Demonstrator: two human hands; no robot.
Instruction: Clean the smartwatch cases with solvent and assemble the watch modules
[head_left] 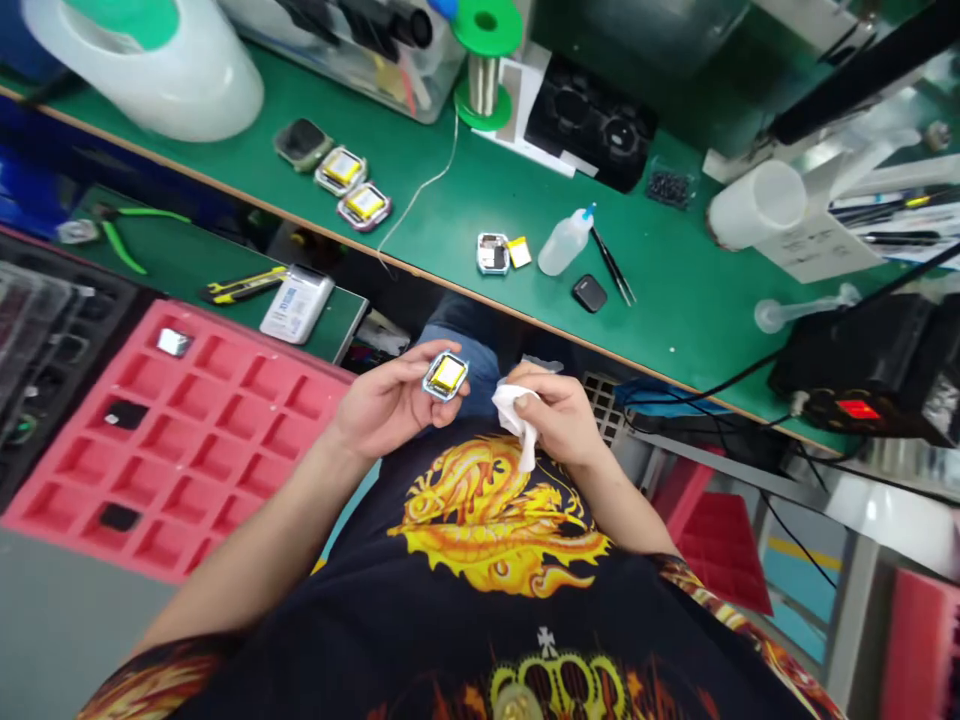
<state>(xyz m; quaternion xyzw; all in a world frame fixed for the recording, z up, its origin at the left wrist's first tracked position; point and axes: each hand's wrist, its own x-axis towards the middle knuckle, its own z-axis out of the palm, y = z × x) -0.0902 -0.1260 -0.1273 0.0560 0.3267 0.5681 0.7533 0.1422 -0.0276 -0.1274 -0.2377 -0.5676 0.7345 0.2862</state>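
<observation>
Between the thumb and fingers of my left hand is a small open watch case, its yellow battery facing up. My right hand, a little apart to the right, is closed on a crumpled white wipe that hangs down from the fingers. Both hands are in front of my shirt, below the bench edge. Nearest on the bench are another open watch case, a loose yellow battery, a squeeze bottle, a dark square cover and black tweezers.
Several watch cases lie at the back left of the green bench, near a solder wire spool. A pink compartment tray is at my left, below a cutter knife. A black powered unit stands right, with cables.
</observation>
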